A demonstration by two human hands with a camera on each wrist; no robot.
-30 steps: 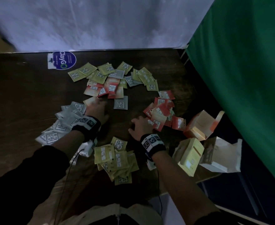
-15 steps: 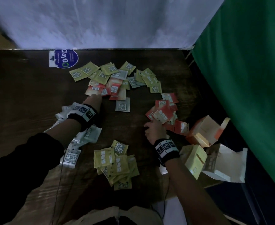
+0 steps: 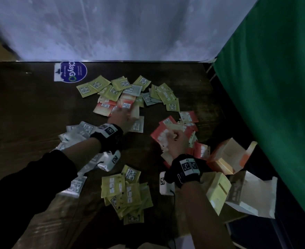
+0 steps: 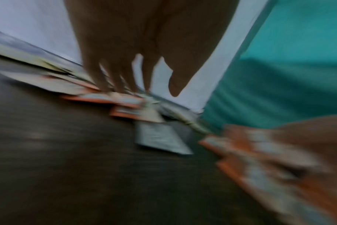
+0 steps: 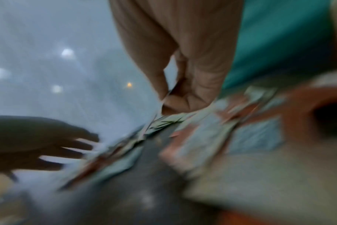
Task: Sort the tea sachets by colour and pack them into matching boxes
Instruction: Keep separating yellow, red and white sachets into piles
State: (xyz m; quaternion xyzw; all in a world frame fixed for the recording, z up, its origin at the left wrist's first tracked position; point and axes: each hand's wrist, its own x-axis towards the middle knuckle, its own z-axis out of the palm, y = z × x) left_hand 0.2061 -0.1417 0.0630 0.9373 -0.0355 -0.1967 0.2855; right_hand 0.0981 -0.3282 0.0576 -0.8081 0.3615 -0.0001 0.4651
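Head view: sorting is partly done. Grey sachets (image 3: 79, 133), yellow sachets (image 3: 126, 193) and orange sachets (image 3: 168, 130) lie heaped apart on the bench (image 3: 31, 108); a mixed pile (image 3: 130, 92) remains, and the orange box (image 3: 227, 157), yellow box (image 3: 216, 189) and white box (image 3: 252, 193) appear unfilled.

Left wrist view: the left hand (image 4: 137, 60) reaches, fingers straight, onto orange sachets in the mixed pile.

Right wrist view: the right hand (image 5: 183, 85) pinches a thin sachet; colour unclear.

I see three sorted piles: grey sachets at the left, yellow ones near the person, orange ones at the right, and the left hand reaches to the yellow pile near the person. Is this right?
Not quite. The left hand reaches to the mixed, unsorted sachets at the far side, its fingers on orange ones; the head view shows it. The yellow pile near the person lies untouched. The three piles are as you say.
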